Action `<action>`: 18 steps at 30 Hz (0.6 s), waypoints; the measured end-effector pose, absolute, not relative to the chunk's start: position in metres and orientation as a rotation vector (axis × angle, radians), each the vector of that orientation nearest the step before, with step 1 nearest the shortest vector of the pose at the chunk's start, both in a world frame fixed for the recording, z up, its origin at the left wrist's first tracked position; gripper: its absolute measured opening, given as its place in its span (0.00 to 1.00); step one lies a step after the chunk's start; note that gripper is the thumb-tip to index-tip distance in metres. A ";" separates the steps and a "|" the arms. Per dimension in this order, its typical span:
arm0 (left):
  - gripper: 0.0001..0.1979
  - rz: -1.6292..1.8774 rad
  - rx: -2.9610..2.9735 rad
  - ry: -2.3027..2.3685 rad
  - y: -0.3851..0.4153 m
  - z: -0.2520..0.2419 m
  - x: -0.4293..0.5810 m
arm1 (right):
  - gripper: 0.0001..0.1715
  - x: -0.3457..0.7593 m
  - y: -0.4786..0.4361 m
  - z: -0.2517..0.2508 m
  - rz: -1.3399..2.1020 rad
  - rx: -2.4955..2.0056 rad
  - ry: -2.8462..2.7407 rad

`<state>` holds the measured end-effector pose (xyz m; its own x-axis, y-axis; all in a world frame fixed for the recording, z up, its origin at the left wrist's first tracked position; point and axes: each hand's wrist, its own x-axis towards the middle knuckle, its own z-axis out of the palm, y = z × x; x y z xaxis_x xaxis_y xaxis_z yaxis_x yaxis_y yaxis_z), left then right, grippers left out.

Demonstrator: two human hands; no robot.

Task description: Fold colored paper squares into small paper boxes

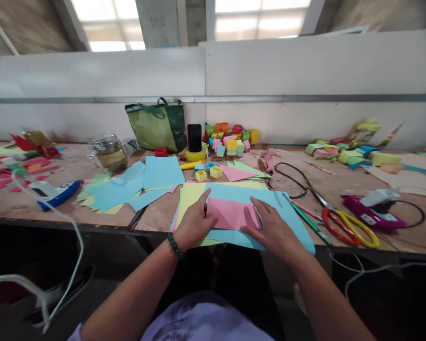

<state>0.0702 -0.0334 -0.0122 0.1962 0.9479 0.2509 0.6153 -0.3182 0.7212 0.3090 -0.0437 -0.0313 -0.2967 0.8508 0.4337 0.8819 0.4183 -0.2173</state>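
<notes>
A pink sheet of paper (pixel 229 213), looking folded into a narrow rectangle, lies in front of me on a blue sheet (pixel 287 213). My left hand (pixel 195 220) grips its left end, the thumb on top and the fingers at the edge. At the right end my right hand (pixel 273 229) has its thumb on the lower edge and its index finger by the upper corner. Under the blue sheet, yellow paper (pixel 191 193) shows at the left. What the undersides of my fingers touch is hidden.
Red-and-yellow-handled scissors (pixel 348 227), a green pencil (pixel 310 222) and a purple glue gun (pixel 372 213) lie right. Left are loose blue sheets (pixel 163 171), a blue glue gun (pixel 60 195) and a glass jar (pixel 110 154). Small paper boxes (pixel 208 171) and a phone (pixel 194 137) stand ahead.
</notes>
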 end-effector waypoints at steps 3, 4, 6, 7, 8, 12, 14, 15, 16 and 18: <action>0.36 1.332 2.130 1.399 -0.046 -0.003 0.070 | 0.47 0.302 -0.043 -0.021 -0.311 -1.319 -2.101; 0.33 1.425 2.258 1.389 -0.051 0.002 0.070 | 0.45 0.298 -0.043 -0.015 -0.385 -1.234 -2.087; 0.24 1.425 2.625 1.314 -0.061 0.010 0.069 | 0.35 0.289 -0.044 -0.003 -0.460 -1.068 -2.062; 0.20 1.403 2.758 1.299 -0.066 0.012 0.069 | 0.26 0.285 -0.045 0.002 -0.472 -0.994 -2.058; 0.18 1.360 2.844 1.295 -0.069 0.012 0.069 | 0.17 0.280 -0.045 0.006 -0.464 -0.942 -2.067; 0.16 1.222 2.629 1.399 -0.074 0.003 0.064 | 0.06 0.271 -0.043 0.008 -0.377 -0.894 -2.136; 0.27 1.175 2.387 1.397 -0.072 -0.002 0.059 | 0.08 0.270 -0.041 0.005 -0.353 -0.887 -2.171; 0.33 1.150 2.284 1.387 -0.070 -0.003 0.056 | 0.08 0.270 -0.040 0.004 -0.348 -0.879 -2.199; 0.37 1.123 2.204 1.375 -0.069 -0.004 0.053 | 0.09 0.271 -0.039 0.004 -0.349 -0.869 -2.226; 0.37 1.060 2.130 1.332 -0.067 -0.003 0.049 | 0.11 0.273 -0.037 0.002 -0.364 -0.846 -2.273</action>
